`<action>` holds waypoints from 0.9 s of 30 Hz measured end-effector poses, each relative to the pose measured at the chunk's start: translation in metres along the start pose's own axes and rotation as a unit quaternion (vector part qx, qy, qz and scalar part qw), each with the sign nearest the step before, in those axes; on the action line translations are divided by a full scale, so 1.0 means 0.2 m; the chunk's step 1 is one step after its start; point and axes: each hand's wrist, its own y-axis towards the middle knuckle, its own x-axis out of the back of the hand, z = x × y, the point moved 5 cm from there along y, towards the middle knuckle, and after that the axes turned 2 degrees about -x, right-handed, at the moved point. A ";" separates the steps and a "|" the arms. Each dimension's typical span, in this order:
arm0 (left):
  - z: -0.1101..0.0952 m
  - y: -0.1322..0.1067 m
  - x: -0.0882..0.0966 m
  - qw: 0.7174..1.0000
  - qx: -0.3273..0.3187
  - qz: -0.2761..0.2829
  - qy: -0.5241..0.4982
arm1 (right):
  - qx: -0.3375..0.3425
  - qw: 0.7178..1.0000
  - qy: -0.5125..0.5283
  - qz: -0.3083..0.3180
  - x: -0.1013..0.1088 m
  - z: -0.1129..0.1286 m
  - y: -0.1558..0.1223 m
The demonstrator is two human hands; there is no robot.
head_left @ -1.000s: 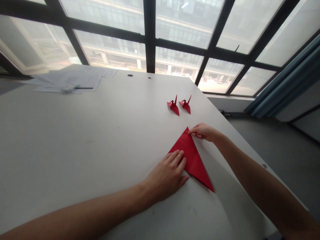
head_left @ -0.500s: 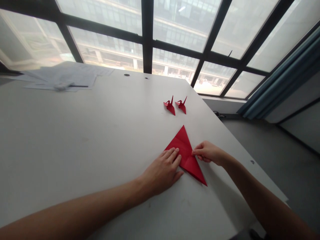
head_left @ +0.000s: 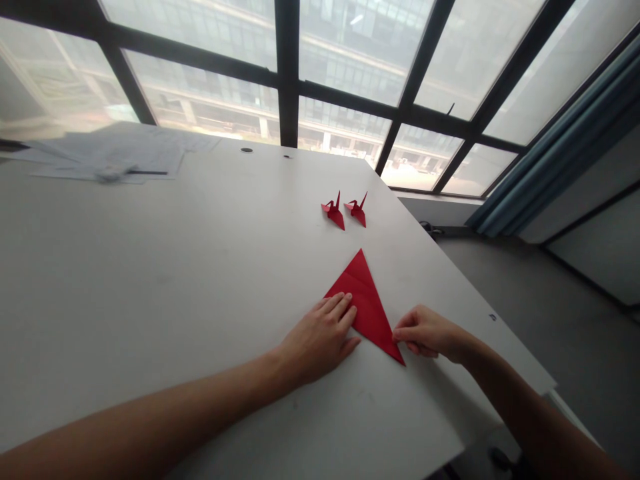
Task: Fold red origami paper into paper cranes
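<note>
A sheet of red origami paper (head_left: 367,297), folded into a triangle, lies flat on the white table. My left hand (head_left: 323,337) rests palm down on its left part, fingers stretched out and pressing on the paper. With thumb and forefinger together, my right hand (head_left: 425,331) pinches at the long right-hand edge, close to the lower right corner. My left fingers hide part of the triangle's left side. Beyond the paper stand two finished red paper cranes, a left crane (head_left: 334,211) and a right crane (head_left: 357,210).
Loose white papers (head_left: 110,153) are spread at the table's far left, with a pen-like dark stick (head_left: 147,173) and a small blurred object on them. The white table (head_left: 200,267) has its right edge beyond my right hand. Windows and a blue curtain (head_left: 555,147) lie behind.
My right hand has slid along the paper's right edge toward the lower corner. The paper's creased middle now looks flatter. My left hand stays on the paper; the view has shifted slightly.
</note>
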 end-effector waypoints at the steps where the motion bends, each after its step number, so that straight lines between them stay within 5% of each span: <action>1: 0.00 0.00 0.00 1.000 0.001 -0.002 -0.001 | -0.002 1.000 0.001 0.005 -0.01 -0.01 -0.02; 10: 0.00 0.00 0.01 1.000 0.008 0.009 -0.002 | -0.041 0.999 -0.013 0.008 -0.07 -0.10 -0.14; 16: 0.01 0.01 0.00 1.000 0.006 0.019 0.003 | -0.049 0.996 -0.022 0.067 -0.04 -0.19 -0.25; 18: 0.01 0.01 0.00 1.000 0.005 0.021 0.007 | -0.008 0.999 -0.013 0.042 0.00 -0.13 -0.24; 20: 0.00 0.00 0.00 1.000 0.004 0.021 0.008 | 0.073 0.996 -0.014 -0.057 0.04 -0.03 -0.19; 23: 0.01 0.00 0.01 1.000 0.011 0.013 0.002 | 0.222 0.945 -0.075 -0.229 0.05 0.17 -0.10; 27: 0.04 0.01 0.07 0.999 0.042 -0.007 -0.032 | 0.344 0.890 -0.176 -0.242 -0.08 0.36 0.05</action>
